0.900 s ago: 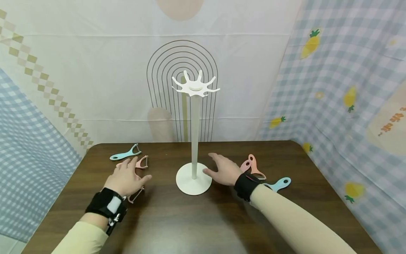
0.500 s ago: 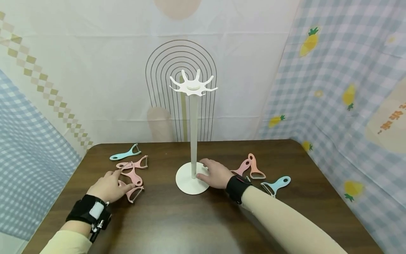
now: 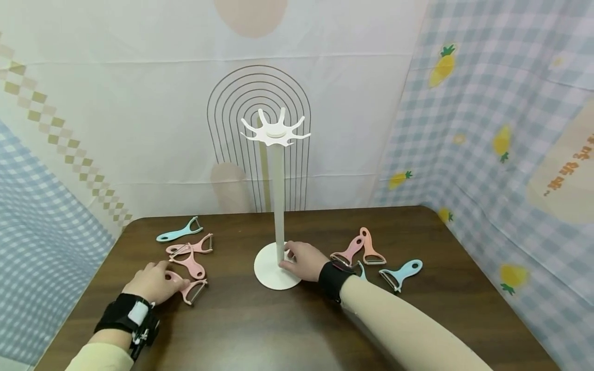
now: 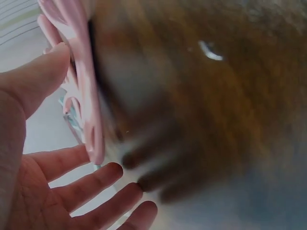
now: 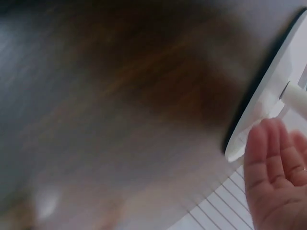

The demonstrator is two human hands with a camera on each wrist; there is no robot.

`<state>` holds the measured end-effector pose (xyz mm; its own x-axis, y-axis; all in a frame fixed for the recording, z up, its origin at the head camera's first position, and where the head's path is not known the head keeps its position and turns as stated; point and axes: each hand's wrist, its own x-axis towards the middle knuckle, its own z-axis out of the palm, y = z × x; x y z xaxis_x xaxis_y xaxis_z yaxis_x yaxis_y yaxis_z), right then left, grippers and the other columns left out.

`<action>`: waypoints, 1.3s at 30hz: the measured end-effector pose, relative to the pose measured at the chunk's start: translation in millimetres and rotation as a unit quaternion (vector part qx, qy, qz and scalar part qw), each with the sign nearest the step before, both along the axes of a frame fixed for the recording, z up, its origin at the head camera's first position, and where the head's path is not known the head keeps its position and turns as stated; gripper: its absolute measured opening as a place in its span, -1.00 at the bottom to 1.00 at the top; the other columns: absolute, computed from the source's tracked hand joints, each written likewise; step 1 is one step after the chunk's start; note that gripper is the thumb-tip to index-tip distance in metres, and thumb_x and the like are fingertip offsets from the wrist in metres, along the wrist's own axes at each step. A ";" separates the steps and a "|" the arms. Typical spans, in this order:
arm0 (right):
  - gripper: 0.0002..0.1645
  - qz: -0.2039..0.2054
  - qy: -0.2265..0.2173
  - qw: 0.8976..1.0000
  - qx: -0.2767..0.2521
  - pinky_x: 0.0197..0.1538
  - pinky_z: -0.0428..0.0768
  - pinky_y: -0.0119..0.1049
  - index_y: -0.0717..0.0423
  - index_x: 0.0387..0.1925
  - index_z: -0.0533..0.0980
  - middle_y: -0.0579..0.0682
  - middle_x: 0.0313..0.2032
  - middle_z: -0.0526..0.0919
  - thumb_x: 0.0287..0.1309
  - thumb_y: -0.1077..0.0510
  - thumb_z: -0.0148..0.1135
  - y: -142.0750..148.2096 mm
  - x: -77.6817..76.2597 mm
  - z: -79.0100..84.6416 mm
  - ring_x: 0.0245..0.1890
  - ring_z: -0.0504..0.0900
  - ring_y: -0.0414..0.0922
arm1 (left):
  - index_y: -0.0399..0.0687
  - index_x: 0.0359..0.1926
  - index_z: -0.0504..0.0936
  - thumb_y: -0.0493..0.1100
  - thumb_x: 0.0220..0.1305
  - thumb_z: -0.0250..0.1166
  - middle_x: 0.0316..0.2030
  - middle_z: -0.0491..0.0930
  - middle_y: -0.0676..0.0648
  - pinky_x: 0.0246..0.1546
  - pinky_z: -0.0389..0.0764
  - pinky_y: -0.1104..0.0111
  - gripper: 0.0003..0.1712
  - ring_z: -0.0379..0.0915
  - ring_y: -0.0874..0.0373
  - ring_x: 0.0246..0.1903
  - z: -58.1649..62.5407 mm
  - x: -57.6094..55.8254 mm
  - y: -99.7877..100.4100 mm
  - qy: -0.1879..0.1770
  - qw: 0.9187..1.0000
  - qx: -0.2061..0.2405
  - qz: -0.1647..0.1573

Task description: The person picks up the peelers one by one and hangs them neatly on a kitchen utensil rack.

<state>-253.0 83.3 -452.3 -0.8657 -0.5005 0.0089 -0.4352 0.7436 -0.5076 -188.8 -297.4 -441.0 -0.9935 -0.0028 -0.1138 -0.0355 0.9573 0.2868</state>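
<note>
A white stand with a ring of hooks (image 3: 276,135) rises from a round base (image 3: 266,270) mid-table. My right hand (image 3: 306,262) is over that base beside the pole (image 3: 278,206), thumb and fingers spread near its foot; in the right wrist view its fingers look straight, not wrapped round the pole. At the left, my left hand (image 3: 150,282) reaches a pink peeler (image 3: 187,291). The left wrist view shows the thumb (image 4: 55,64) against the pink handle and the index fingertip at its end, the other fingers extended. Contact without a clear pinch is what I see.
Beyond the left hand lie two more pink peelers (image 3: 192,265) and a blue one (image 3: 176,234). Right of the stand are a pink peeler (image 3: 351,248), an orange one (image 3: 368,247) and a blue one (image 3: 406,270), with another blue piece partly behind the right wrist.
My left hand has drawn back and down to the nearest pink peeler, uncovering the others. My right hand has moved left to the stand's pole. The head view has shifted slightly.
</note>
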 end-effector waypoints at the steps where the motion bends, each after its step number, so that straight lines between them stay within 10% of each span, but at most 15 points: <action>1: -0.61 0.008 -0.005 1.000 -0.008 -0.21 0.53 -0.30 0.10 -0.04 0.52 -0.04 -0.30 0.61 0.22 -0.05 0.31 -2.0 -1.4 -1.8 -0.32 0.56 -0.17 | -0.44 0.15 0.41 0.38 0.03 0.32 0.08 0.31 -0.60 -0.10 0.35 -0.30 0.01 0.22 -0.61 0.03 -2.0 0.1 -1.2 0.002 1.000 0.000 0.002; 19: -0.71 0.005 -0.031 0.999 -0.005 -0.19 0.51 -0.28 0.07 -0.11 0.55 -0.05 -0.30 0.66 0.24 -0.01 0.28 -14.2 -10.8 -18.7 -0.32 0.55 -0.20 | -0.47 0.03 0.49 0.28 -0.03 0.42 -0.06 0.35 -0.61 -0.06 0.31 -0.28 -0.09 0.23 -0.63 -0.05 -12.3 -4.5 -12.1 0.050 0.999 0.017 -0.009; 39: -0.63 0.002 -0.040 0.999 0.001 -0.09 0.52 -0.24 0.10 0.01 0.53 -0.02 -0.20 0.67 0.26 0.00 0.26 -14.9 -12.9 -21.9 -0.24 0.56 -0.19 | -0.54 -0.15 0.45 0.16 -0.04 0.51 -0.31 0.54 -0.37 -0.17 0.47 -0.05 -0.19 0.49 -0.23 -0.24 -3.7 -10.1 -18.3 -0.002 0.999 0.041 -0.032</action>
<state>-265.9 68.4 -474.3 -0.8615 -0.5041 -0.0609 -0.3963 0.7425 -0.5400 -198.8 -315.7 -444.7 -0.9909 0.0706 -0.1150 0.0239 0.9307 0.3651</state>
